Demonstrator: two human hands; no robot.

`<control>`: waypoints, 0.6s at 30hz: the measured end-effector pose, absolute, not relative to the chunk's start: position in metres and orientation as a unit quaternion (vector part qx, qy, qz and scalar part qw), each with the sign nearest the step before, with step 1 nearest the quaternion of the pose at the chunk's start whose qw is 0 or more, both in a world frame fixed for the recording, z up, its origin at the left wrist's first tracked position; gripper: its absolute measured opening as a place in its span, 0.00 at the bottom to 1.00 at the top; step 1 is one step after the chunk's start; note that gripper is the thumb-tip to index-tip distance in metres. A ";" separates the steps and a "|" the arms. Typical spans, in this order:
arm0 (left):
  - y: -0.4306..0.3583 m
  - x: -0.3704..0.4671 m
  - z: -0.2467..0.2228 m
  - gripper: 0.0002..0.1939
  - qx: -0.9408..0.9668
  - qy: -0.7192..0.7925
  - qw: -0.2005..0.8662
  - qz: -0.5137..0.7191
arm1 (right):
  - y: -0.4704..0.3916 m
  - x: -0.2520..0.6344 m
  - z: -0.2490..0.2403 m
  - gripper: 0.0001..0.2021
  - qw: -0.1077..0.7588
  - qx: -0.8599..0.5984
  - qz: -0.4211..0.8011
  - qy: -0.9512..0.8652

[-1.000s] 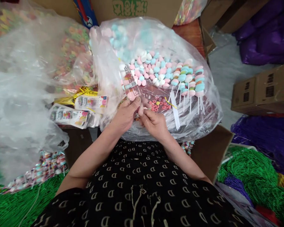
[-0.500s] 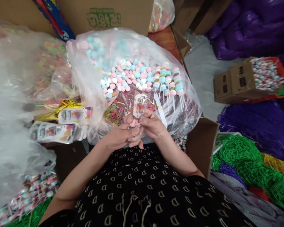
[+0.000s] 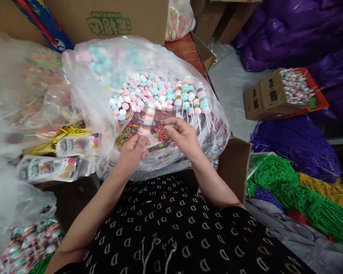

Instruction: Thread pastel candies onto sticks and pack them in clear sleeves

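Note:
Blurred by motion, a wrapped candy stick (image 3: 148,116) of pink, white and blue pieces stands up from my left hand (image 3: 133,152), whose fingers are closed on its lower end. To its right my right hand (image 3: 181,135) is raised with thumb and fingers curled near each other; whether anything small is between them cannot be made out. Behind the hands lie loose pink, white and blue candies (image 3: 137,91) on clear plastic. Several candy skewers (image 3: 201,95) with white sticks rest at the right of the pile. Small ring candies (image 3: 160,134) lie between my hands.
Printed pouches (image 3: 48,167) and gold twist ties (image 3: 65,133) lie at the left beside bags of ring candy (image 3: 42,76). A large carton (image 3: 108,19) stands behind. On the right are an open box (image 3: 236,163), a filled carton (image 3: 267,95) and green cord (image 3: 282,179).
My hands have separated. My left hand has moved left with the candy stick, and my right hand has let go of it and lifted. The whole view has shifted slightly.

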State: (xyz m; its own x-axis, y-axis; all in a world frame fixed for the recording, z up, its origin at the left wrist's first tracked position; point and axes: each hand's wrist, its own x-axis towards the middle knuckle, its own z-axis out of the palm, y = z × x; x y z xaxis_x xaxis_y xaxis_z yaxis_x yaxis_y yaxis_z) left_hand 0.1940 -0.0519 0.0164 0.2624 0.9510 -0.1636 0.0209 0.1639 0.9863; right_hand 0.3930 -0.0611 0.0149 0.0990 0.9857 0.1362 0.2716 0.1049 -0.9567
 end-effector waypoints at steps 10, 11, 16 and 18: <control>-0.048 0.195 0.029 0.20 0.324 0.424 0.745 0.399 | -0.072 0.443 0.004 0.15 0.107 -0.766 0.078 -0.629; -0.049 0.196 0.029 0.19 0.320 0.425 0.749 0.394 | -0.071 0.441 0.004 0.15 0.092 -0.772 0.077 -0.625; -0.051 0.198 0.029 0.18 0.319 0.412 0.760 0.387 | -0.058 0.435 0.002 0.15 0.066 -0.777 0.071 -0.623; -0.051 0.199 0.030 0.18 0.319 0.412 0.761 0.387 | -0.055 0.437 0.000 0.14 0.068 -0.775 0.062 -0.625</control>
State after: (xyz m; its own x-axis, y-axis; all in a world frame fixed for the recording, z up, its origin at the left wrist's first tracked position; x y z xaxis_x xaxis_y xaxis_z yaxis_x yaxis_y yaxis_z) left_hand 0.1986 -0.0506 0.0297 0.3613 0.8517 -0.3796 -0.3270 0.4970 0.8038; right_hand 0.4366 -0.0549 -0.0002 0.2104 0.9776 -0.0116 0.9605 -0.2089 -0.1837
